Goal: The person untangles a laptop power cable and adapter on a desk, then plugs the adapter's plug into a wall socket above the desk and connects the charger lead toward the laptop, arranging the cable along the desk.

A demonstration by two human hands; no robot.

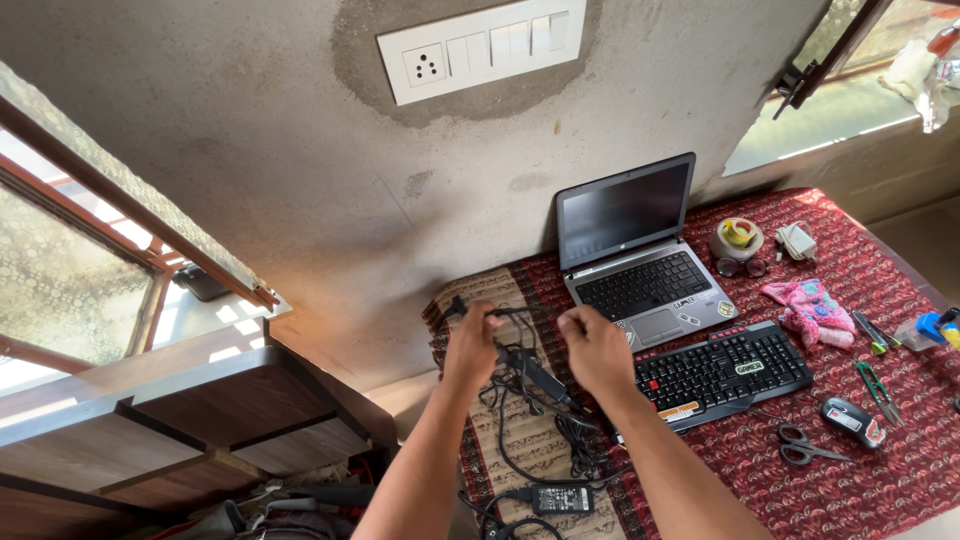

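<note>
At the near left edge of the counter [900, 470], a black power adapter brick [562, 498] lies among loose loops of black cable [520, 400]. Just above it, the left hand [470, 345] is closed around a stretch of that cable, and the right hand [595, 350] pinches the same cable between curled fingers, so a short length runs taut between them while the rest hangs in a tangle. A hard pull could, I judge, drag the brick off the near edge or tighten the knot, since the loops cross one another. To the right lie a black keyboard [725, 372], scissors [800, 445], a mouse [852, 420] and snips [875, 385]; farther back stand an open laptop [640, 250], a pink cloth [815, 310] and a tape roll [738, 236]. A red patterned cloth covers the counter, against a bare plastered wall with a white switch panel [480, 45] and windows on both sides.
</note>
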